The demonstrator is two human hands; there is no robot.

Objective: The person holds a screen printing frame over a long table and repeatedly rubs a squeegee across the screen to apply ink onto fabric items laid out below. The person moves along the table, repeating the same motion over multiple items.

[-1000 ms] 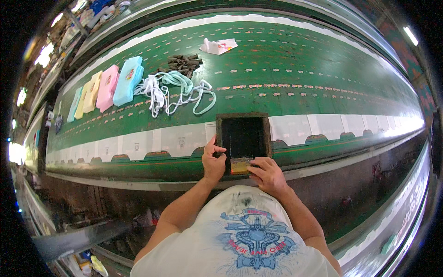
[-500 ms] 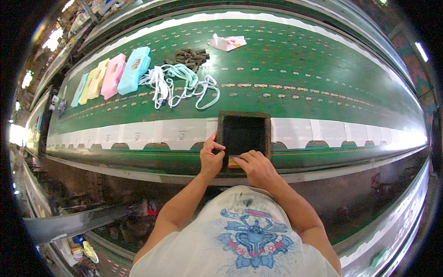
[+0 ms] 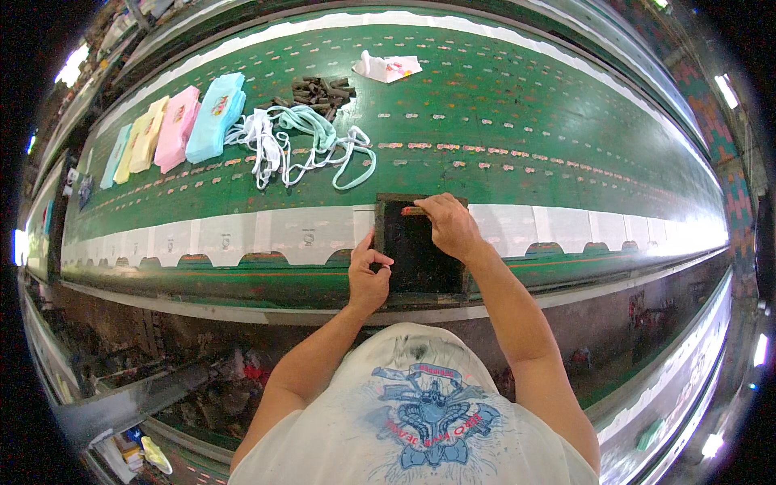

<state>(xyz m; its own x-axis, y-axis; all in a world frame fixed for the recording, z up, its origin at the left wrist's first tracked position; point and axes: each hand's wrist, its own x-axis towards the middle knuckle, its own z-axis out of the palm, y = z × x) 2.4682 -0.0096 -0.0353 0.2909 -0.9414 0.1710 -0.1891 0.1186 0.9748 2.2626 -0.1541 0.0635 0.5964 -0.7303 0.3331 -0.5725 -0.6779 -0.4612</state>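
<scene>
A small dark printing frame sits near the front edge of the long green table, on a row of white sheets. My left hand grips the left side of this frame, with its fingers along the outside. My right hand is at the frame's far end, closed on a squeegee with a reddish edge, held over the dark inner surface. Most of the squeegee is hidden under my fingers.
Stacked light-blue, pink and yellow pieces lie at the back left, beside tangled white and mint straps, dark short pieces and a white printed piece. A metal beam runs at the lower left.
My right hand has moved from the frame's near end up to its far end with the squeegee. My left hand stays at the frame's left side.
</scene>
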